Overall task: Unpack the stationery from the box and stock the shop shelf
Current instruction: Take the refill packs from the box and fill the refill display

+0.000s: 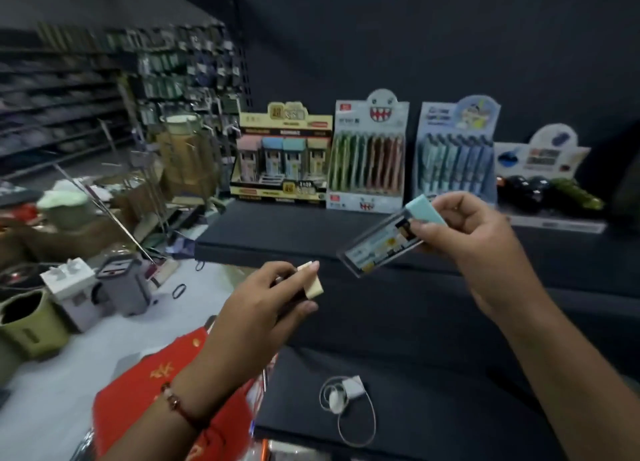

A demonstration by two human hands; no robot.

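Note:
My right hand [464, 232] grips a clear flat case with a teal cap [384, 242], held tilted in front of the dark shelf [263, 232]. My left hand [266, 301] pinches a small cream-capped item [311, 282] lower down, below the shelf edge. At the shelf's back stands a yellow display box [282, 156] with pink, blue, teal and cream capped cases like the one I hold. Beside it are a pen display with a toothy ghost [369, 156] and a blue pen display [455, 152].
A low display with dark and green items [543, 180] sits at the shelf's right. A white cable with a plug [346, 395] lies on the lower shelf. Red packaging [145, 381] is near my left wrist. Boxes, bins and wire racks [97, 218] crowd the floor on the left.

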